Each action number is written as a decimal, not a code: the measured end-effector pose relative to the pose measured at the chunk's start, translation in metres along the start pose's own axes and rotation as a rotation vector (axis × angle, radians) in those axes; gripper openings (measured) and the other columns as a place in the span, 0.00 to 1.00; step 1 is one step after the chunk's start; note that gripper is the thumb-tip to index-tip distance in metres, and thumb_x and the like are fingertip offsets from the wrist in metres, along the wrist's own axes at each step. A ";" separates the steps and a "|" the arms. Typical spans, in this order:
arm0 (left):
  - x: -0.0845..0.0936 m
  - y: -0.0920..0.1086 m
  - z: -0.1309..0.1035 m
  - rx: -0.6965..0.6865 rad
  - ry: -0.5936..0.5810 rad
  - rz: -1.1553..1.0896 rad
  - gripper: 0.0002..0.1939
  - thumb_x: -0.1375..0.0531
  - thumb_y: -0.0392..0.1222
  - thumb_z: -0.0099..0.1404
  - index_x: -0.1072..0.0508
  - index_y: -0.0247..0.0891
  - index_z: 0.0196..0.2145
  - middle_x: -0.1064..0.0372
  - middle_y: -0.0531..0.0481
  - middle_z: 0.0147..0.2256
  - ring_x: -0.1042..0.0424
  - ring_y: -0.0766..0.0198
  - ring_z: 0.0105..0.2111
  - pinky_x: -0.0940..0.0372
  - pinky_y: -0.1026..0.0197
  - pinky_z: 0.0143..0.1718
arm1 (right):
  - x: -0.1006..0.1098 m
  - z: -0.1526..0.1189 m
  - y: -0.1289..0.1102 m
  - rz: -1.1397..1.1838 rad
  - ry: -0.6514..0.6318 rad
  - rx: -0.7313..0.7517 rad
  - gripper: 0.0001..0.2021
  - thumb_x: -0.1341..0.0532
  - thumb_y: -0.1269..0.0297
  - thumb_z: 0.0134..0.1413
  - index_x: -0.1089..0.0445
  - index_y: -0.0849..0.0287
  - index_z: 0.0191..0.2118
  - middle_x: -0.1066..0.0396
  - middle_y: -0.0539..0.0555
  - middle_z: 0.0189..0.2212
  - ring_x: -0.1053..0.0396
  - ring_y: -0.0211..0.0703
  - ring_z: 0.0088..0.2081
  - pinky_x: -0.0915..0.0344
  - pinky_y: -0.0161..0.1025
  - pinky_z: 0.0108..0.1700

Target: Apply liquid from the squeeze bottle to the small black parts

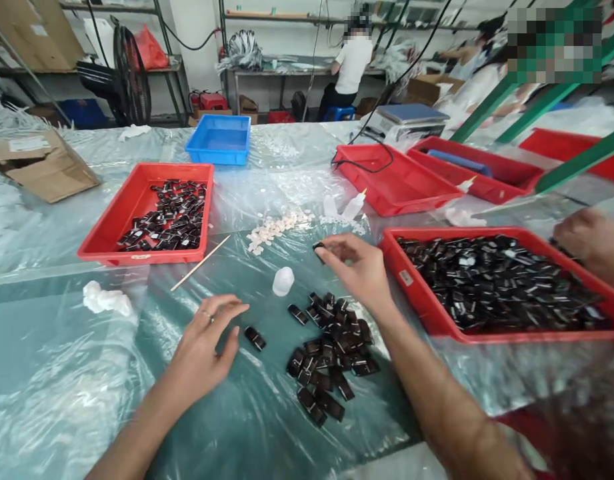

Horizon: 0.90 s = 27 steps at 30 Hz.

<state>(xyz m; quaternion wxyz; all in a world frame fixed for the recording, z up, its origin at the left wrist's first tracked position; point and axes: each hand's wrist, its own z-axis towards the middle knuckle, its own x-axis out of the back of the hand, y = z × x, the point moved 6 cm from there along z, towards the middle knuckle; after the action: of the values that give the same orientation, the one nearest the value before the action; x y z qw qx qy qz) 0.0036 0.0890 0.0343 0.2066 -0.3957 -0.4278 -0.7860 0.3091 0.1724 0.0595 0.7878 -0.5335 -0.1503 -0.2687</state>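
- Right hand (359, 267) reaches far over the table (61, 373), fingers pinched on a small black piece (318, 247).
- Left hand (204, 343) rests flat, fingers apart, just left of a lone black piece (255, 338).
- A pile of black pieces (331, 353) lies between the hands.

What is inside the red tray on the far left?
The red tray holds a heap of small black parts, mostly toward its right side. The bare red floor shows on the left. What lies beneath the heap is covered.
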 end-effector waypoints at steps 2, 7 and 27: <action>-0.003 -0.006 0.003 -0.057 -0.100 0.083 0.22 0.44 0.33 0.79 0.27 0.50 0.64 0.26 0.43 0.61 0.23 0.50 0.61 0.21 0.43 0.62 | -0.007 0.010 0.024 -0.090 -0.095 -0.015 0.05 0.32 0.65 0.71 0.18 0.59 0.46 0.18 0.54 0.38 0.25 0.40 0.37 0.27 0.39 0.45; -0.027 -0.004 0.002 -0.114 -0.223 0.136 0.14 0.36 0.35 0.76 0.23 0.46 0.56 0.21 0.44 0.58 0.21 0.48 0.58 0.19 0.43 0.59 | -0.029 0.007 0.037 -0.193 -0.293 -0.029 0.10 0.36 0.78 0.68 0.17 0.60 0.44 0.18 0.62 0.50 0.21 0.51 0.49 0.27 0.44 0.53; -0.023 -0.001 -0.002 0.069 0.073 -0.167 0.05 0.39 0.41 0.80 0.27 0.48 0.52 0.19 0.50 0.44 0.17 0.60 0.36 0.23 0.58 0.37 | -0.030 -0.039 -0.039 -0.214 -0.193 0.198 0.03 0.37 0.62 0.71 0.29 0.52 0.46 0.20 0.60 0.50 0.18 0.60 0.52 0.20 0.55 0.52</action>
<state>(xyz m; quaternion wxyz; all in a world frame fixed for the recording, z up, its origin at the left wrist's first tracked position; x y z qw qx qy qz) 0.0157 0.0881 0.0148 0.1691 -0.3221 -0.4782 -0.7993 0.2600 0.1332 0.0588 0.7852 -0.4577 -0.3069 -0.2824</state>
